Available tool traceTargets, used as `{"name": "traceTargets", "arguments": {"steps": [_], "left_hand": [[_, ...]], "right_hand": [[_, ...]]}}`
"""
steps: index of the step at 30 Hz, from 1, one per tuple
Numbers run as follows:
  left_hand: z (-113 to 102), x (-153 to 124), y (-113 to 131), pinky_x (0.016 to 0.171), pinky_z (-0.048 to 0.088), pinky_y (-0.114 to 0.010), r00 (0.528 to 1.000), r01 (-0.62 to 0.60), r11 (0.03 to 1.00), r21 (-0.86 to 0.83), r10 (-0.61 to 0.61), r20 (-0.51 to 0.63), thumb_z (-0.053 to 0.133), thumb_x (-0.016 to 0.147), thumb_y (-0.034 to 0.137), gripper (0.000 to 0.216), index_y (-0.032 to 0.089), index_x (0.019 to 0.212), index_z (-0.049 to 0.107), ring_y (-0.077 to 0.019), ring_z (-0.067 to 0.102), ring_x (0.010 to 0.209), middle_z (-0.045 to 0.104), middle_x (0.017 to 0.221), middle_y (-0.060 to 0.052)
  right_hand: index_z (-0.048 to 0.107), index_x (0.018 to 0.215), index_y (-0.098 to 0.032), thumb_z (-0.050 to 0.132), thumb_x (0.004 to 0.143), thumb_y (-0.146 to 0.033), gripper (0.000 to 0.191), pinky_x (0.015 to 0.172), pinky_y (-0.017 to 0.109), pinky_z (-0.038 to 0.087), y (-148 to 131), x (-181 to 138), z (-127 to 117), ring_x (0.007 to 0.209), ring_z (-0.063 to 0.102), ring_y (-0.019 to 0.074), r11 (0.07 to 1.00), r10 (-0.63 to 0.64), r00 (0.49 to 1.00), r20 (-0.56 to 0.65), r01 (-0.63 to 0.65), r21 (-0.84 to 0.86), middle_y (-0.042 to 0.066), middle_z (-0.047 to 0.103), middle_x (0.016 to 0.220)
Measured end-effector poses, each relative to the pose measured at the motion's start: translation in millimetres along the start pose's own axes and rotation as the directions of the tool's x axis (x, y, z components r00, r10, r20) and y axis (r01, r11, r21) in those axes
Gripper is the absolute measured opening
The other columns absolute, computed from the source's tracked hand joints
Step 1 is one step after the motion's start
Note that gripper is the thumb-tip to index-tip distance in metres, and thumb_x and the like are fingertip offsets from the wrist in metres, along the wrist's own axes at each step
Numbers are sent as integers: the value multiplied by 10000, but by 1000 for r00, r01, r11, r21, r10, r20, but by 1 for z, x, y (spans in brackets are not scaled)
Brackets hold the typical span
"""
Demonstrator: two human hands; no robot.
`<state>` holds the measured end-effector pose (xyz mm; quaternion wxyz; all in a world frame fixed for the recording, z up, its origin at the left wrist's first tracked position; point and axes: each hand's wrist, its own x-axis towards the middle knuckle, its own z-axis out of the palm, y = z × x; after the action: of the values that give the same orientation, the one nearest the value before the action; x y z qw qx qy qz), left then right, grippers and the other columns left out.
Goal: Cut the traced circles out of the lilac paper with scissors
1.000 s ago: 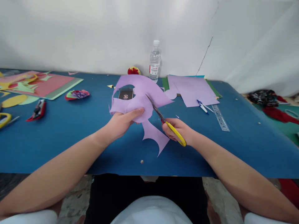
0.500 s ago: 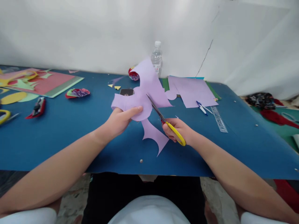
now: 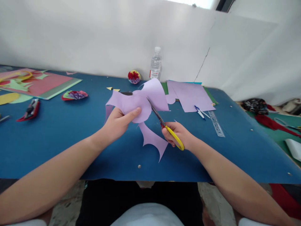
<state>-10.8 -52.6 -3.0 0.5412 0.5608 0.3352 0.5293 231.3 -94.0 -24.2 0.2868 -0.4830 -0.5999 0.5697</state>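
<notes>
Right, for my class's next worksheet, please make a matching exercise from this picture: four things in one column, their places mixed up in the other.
Things
1. yellow-handled scissors
2. purple paper at their blades
3. clear ruler
4. water bottle

Places
A. standing near the white wall
B. in the left hand
C. lying on the right part of the blue table
D. in the right hand

Pairs: 1-D, 2-B, 3-C, 4-A
</notes>
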Motion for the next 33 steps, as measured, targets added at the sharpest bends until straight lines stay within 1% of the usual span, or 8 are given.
{"name": "traceTargets", "arguments": {"steps": [5,10,14,18,21,25,33], "left_hand": [[0,-1,1,860,558,-306,999,7,1000,-22,-7,-35,866,855,412,231,215,972,840,-215,718,943,799,999,-37],[-3,1,0,798,526,-294,997,49,999,3,-49,-63,874,835,450,273,193,922,845,-192,683,847,787,922,-46],[-5,1,-2,732,495,-285,997,57,998,9,-57,-59,870,824,464,301,169,832,813,-173,631,752,724,797,-35],[-6,0,-5,715,487,-283,997,59,998,6,-59,-53,865,827,449,327,184,693,727,-153,565,671,626,692,-7],[-7,1,-5,704,483,-278,997,59,998,17,-58,-51,857,834,453,379,193,630,670,-149,543,658,592,673,-5],[-6,1,-3,686,473,-280,996,59,997,41,-56,-63,854,821,487,420,189,606,651,-144,524,641,590,653,-11],[-7,3,-2,664,451,-275,998,26,996,90,-21,-63,823,844,484,420,183,614,642,-147,545,672,584,650,-7]], "right_hand": [[558,795,-213,802,705,-765,611,402,259,354,-4,-2,1,403,417,99,1000,29,1000,-2,-29,12,-76,468,533],[576,832,-209,787,753,-751,587,420,262,376,2,-1,-1,402,451,113,999,10,999,40,-11,37,-83,471,513],[578,833,-206,774,742,-792,625,420,258,390,6,0,0,404,464,111,999,3,999,51,-5,39,-78,488,522],[573,812,-206,745,703,-862,687,401,253,389,4,1,3,390,460,106,998,28,999,41,-30,48,-78,483,516],[564,784,-210,743,678,-882,704,389,255,396,0,0,4,381,467,108,998,45,998,35,-47,46,-75,481,505],[542,734,-215,752,661,-885,706,375,255,404,-4,-1,5,374,473,107,997,50,998,30,-52,59,-73,474,499],[491,712,-224,721,699,-897,711,361,236,393,4,2,4,367,486,104,995,15,998,65,-21,99,-75,474,494]]}}
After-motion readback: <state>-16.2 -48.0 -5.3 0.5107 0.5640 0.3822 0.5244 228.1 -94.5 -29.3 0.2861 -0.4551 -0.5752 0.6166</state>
